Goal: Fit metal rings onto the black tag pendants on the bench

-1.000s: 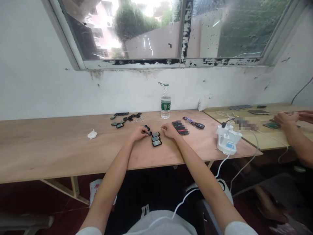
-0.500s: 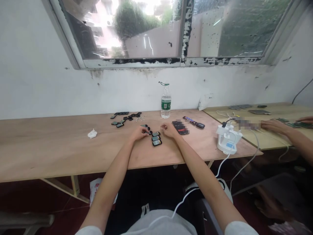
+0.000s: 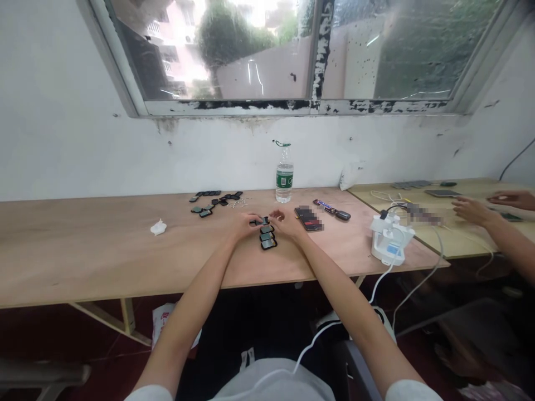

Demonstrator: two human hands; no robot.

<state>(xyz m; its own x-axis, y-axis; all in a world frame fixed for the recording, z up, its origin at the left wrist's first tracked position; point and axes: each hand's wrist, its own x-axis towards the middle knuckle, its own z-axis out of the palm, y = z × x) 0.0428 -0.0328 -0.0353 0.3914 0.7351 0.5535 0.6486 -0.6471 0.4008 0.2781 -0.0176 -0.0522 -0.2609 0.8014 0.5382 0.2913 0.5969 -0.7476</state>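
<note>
My left hand (image 3: pixel 247 224) is closed on the left side of a small black-framed device (image 3: pixel 262 221) with a grey, screen-like face. From the other side, my right hand (image 3: pixel 282 221) meets the same device with thumb and fingers pinched together. Whatever sits between those right fingertips is too small to make out. Just below, several similar black-framed devices (image 3: pixel 268 243) lie in a short column on the wooden table (image 3: pixel 104 250). Farther back on the left are more black pieces (image 3: pixel 205 213), beside a scatter of tiny pale parts (image 3: pixel 244 201).
A water bottle (image 3: pixel 284 181) stands near the wall. Right of my hands lie a phone (image 3: pixel 307 218), a snack bar (image 3: pixel 324 205) and a dark oval object (image 3: pixel 343 215). A white power adapter (image 3: pixel 388 239) trails cables. Crumpled tissue (image 3: pixel 158 227) lies left. A co-worker's hands (image 3: pixel 472 210) are at the right.
My left hand has moved right with the small device, above the column. My right hand has shifted slightly left, so both hands now meet at it. The co-worker's hands have moved too.
</note>
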